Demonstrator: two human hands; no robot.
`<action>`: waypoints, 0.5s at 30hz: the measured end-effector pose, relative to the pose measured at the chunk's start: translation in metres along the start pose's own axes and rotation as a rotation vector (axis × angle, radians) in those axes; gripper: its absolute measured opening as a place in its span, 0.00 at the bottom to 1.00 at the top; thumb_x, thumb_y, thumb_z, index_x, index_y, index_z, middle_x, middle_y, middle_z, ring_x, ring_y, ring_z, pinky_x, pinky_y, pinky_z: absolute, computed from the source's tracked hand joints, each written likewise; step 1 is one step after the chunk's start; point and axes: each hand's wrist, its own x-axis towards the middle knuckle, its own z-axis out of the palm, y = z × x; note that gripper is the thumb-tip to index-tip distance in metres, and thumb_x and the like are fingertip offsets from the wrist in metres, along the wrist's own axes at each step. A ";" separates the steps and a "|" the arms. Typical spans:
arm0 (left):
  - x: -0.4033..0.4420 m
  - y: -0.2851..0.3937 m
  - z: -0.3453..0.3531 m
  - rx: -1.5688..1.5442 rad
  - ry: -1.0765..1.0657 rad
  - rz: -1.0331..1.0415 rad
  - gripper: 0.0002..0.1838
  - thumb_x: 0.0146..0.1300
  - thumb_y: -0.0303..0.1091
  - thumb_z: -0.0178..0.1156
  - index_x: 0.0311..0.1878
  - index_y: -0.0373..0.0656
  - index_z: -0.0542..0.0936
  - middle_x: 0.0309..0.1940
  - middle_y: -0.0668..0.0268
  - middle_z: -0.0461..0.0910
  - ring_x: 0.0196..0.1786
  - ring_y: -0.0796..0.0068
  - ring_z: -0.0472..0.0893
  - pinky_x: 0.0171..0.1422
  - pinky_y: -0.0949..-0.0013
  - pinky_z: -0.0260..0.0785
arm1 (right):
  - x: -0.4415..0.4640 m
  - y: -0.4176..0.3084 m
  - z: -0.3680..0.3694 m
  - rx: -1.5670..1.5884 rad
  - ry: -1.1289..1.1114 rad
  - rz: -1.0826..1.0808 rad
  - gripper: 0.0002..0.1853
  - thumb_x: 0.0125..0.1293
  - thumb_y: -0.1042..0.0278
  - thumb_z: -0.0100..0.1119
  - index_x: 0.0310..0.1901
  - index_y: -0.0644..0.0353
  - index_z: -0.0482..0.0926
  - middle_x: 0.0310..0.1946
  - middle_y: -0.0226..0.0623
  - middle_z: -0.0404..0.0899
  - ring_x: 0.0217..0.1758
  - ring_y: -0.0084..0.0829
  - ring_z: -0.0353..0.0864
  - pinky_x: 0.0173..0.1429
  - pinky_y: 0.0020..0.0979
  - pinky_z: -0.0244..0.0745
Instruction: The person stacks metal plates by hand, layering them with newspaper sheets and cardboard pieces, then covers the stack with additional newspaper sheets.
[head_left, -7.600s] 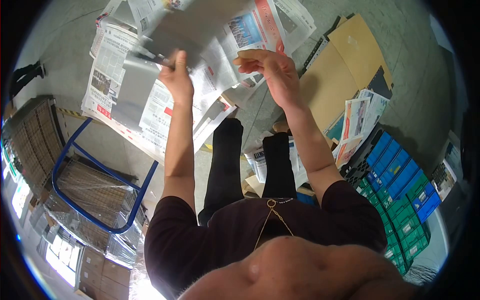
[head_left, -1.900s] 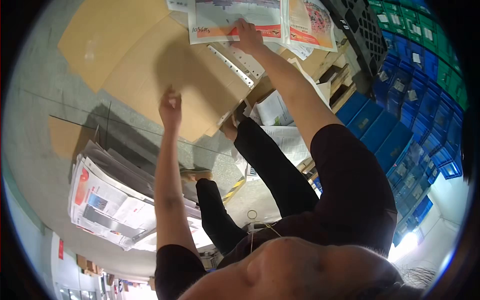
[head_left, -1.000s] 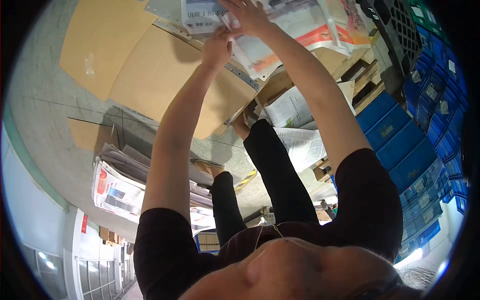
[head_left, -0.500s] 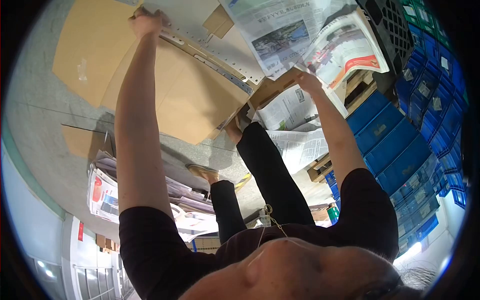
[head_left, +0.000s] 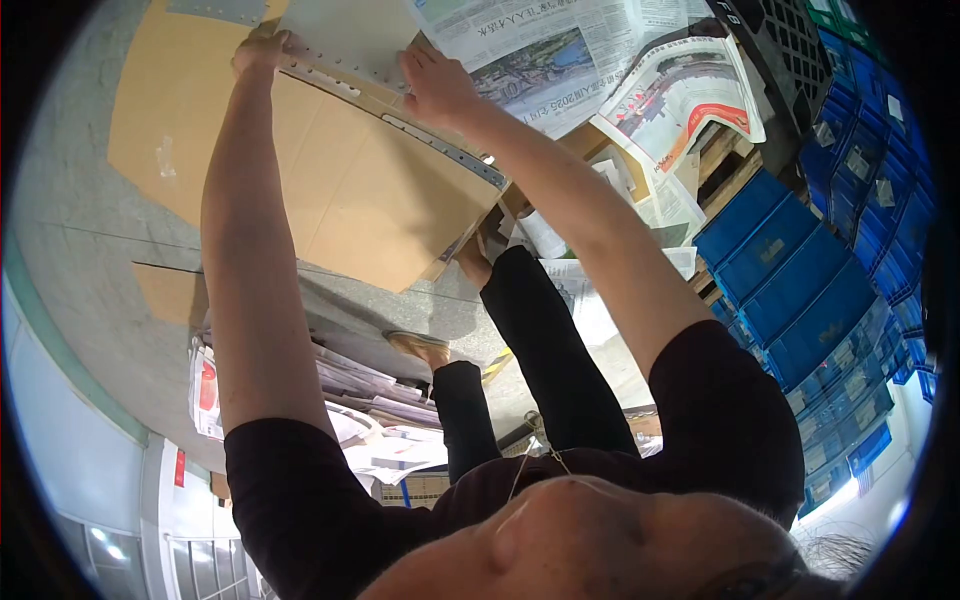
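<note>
My left hand (head_left: 262, 55) is closed on the edge of a grey metal panel (head_left: 340, 35) with rows of small holes. Below that edge lies a large brown cardboard sheet (head_left: 370, 190), and a slotted metal strip (head_left: 440, 147) runs along it. Over the panel, my right hand (head_left: 440, 88) has its thumb apart from its bent fingers, with the fingertips by a small brown cardboard piece, mostly hidden. Right beside this hand, a newspaper (head_left: 545, 70) covers part of the panel. Another newspaper sheet (head_left: 685, 100) with a red band hangs at its right.
Blue plastic bins (head_left: 790, 270) are stacked at the right, near a wooden pallet (head_left: 725, 165) and a black crate (head_left: 785, 50). A white roll (head_left: 543, 235) lies near my leg. Piled newspapers (head_left: 385, 425) stand at the lower left on the grey floor (head_left: 90, 300).
My right hand has left the newspapers at the right and moved left over the panel. My left hand, the panel and the top newspaper have shifted slightly left. The white roll now shows.
</note>
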 end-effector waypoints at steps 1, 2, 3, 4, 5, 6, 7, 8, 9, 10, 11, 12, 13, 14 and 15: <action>0.006 -0.007 0.002 -0.027 -0.028 0.000 0.33 0.49 0.60 0.63 0.45 0.38 0.80 0.40 0.61 0.81 0.45 0.67 0.79 0.50 0.65 0.72 | -0.005 -0.008 0.003 0.000 0.049 0.025 0.33 0.54 0.61 0.59 0.61 0.60 0.60 0.61 0.45 0.64 0.63 0.42 0.65 0.62 0.39 0.66; 0.010 -0.014 0.005 -0.057 -0.054 -0.003 0.30 0.50 0.58 0.65 0.44 0.38 0.80 0.38 0.62 0.81 0.43 0.70 0.80 0.49 0.67 0.72 | -0.007 -0.013 0.004 -0.001 0.097 0.047 0.34 0.53 0.60 0.59 0.61 0.61 0.60 0.61 0.46 0.64 0.64 0.42 0.65 0.62 0.40 0.66; 0.013 -0.022 0.009 -0.414 -0.143 -0.059 0.27 0.51 0.53 0.66 0.43 0.38 0.80 0.37 0.64 0.81 0.40 0.74 0.79 0.47 0.70 0.72 | -0.007 -0.015 0.005 0.044 0.098 0.065 0.34 0.53 0.60 0.59 0.61 0.61 0.60 0.60 0.46 0.65 0.64 0.41 0.65 0.62 0.40 0.65; 0.005 -0.024 0.007 -0.767 -0.232 -0.114 0.23 0.52 0.49 0.67 0.43 0.39 0.80 0.35 0.66 0.80 0.38 0.77 0.78 0.45 0.72 0.71 | -0.009 -0.015 0.007 0.094 0.096 0.086 0.33 0.53 0.60 0.59 0.61 0.61 0.61 0.60 0.46 0.66 0.64 0.40 0.65 0.63 0.40 0.65; -0.003 -0.027 0.004 -1.118 -0.317 -0.170 0.20 0.53 0.45 0.68 0.42 0.39 0.81 0.33 0.68 0.79 0.35 0.81 0.77 0.42 0.75 0.71 | -0.013 -0.016 0.009 0.146 0.094 0.109 0.33 0.53 0.59 0.58 0.60 0.61 0.62 0.60 0.46 0.67 0.65 0.39 0.64 0.63 0.40 0.64; -0.010 -0.030 -0.002 -1.186 -0.345 -0.078 0.17 0.54 0.41 0.68 0.42 0.40 0.81 0.30 0.70 0.77 0.32 0.83 0.74 0.38 0.77 0.68 | -0.014 -0.017 0.009 0.330 0.098 0.166 0.32 0.53 0.60 0.58 0.60 0.61 0.63 0.58 0.47 0.68 0.63 0.40 0.66 0.62 0.41 0.65; -0.032 -0.023 -0.022 -1.254 -0.370 0.016 0.14 0.55 0.37 0.67 0.41 0.40 0.81 0.27 0.73 0.75 0.29 0.86 0.72 0.33 0.80 0.66 | -0.013 -0.014 0.009 0.513 0.102 0.219 0.32 0.53 0.60 0.59 0.59 0.61 0.63 0.56 0.47 0.70 0.61 0.40 0.68 0.60 0.41 0.67; -0.051 -0.018 -0.041 -1.323 -0.394 0.113 0.11 0.57 0.33 0.67 0.41 0.40 0.81 0.24 0.75 0.73 0.26 0.88 0.70 0.28 0.82 0.64 | -0.010 -0.013 0.011 0.693 0.103 0.271 0.31 0.53 0.61 0.59 0.59 0.61 0.64 0.55 0.48 0.71 0.59 0.41 0.71 0.59 0.41 0.68; -0.063 -0.016 -0.054 -1.319 -0.389 0.149 0.10 0.57 0.33 0.66 0.40 0.41 0.81 0.25 0.75 0.73 0.26 0.88 0.69 0.28 0.82 0.63 | -0.007 -0.011 0.019 1.025 0.177 0.301 0.32 0.57 0.60 0.61 0.60 0.63 0.62 0.50 0.40 0.72 0.53 0.32 0.73 0.55 0.33 0.68; -0.073 -0.016 -0.066 -1.313 -0.385 0.186 0.09 0.58 0.33 0.65 0.40 0.41 0.81 0.26 0.75 0.73 0.26 0.87 0.69 0.27 0.82 0.63 | -0.011 -0.020 0.002 1.183 0.159 0.385 0.30 0.58 0.62 0.60 0.59 0.63 0.63 0.48 0.39 0.73 0.50 0.31 0.74 0.53 0.33 0.68; -0.084 -0.016 -0.081 -1.307 -0.377 0.228 0.08 0.59 0.33 0.65 0.39 0.42 0.81 0.26 0.75 0.74 0.26 0.87 0.69 0.27 0.81 0.63 | -0.015 -0.031 -0.032 1.340 0.142 0.464 0.27 0.60 0.63 0.59 0.58 0.64 0.64 0.45 0.37 0.74 0.47 0.29 0.74 0.51 0.32 0.69; -0.104 -0.014 -0.099 -1.318 -0.324 0.179 0.08 0.58 0.33 0.65 0.38 0.41 0.80 0.28 0.74 0.75 0.28 0.86 0.70 0.29 0.79 0.64 | -0.018 -0.037 -0.057 1.493 0.122 0.539 0.25 0.61 0.64 0.58 0.57 0.64 0.65 0.43 0.36 0.75 0.45 0.28 0.74 0.49 0.31 0.70; -0.132 -0.015 -0.120 -1.328 -0.275 0.129 0.08 0.57 0.33 0.66 0.37 0.41 0.80 0.30 0.73 0.76 0.30 0.85 0.72 0.32 0.78 0.65 | -0.018 -0.032 -0.052 1.700 0.053 0.589 0.19 0.62 0.67 0.56 0.53 0.63 0.68 0.37 0.31 0.76 0.39 0.24 0.74 0.45 0.27 0.69; -0.160 -0.022 -0.142 -1.337 -0.222 0.081 0.08 0.57 0.33 0.66 0.36 0.40 0.80 0.32 0.72 0.78 0.33 0.84 0.74 0.35 0.76 0.66 | -0.025 -0.036 -0.057 1.737 -0.079 0.521 0.17 0.63 0.67 0.56 0.52 0.63 0.69 0.37 0.30 0.76 0.38 0.22 0.74 0.44 0.26 0.69; -0.188 -0.038 -0.160 -1.394 -0.179 0.048 0.07 0.58 0.31 0.65 0.37 0.41 0.80 0.32 0.72 0.78 0.33 0.83 0.74 0.35 0.76 0.67 | -0.032 -0.043 -0.064 1.769 -0.215 0.444 0.16 0.63 0.67 0.55 0.51 0.62 0.70 0.36 0.29 0.76 0.37 0.21 0.74 0.44 0.26 0.68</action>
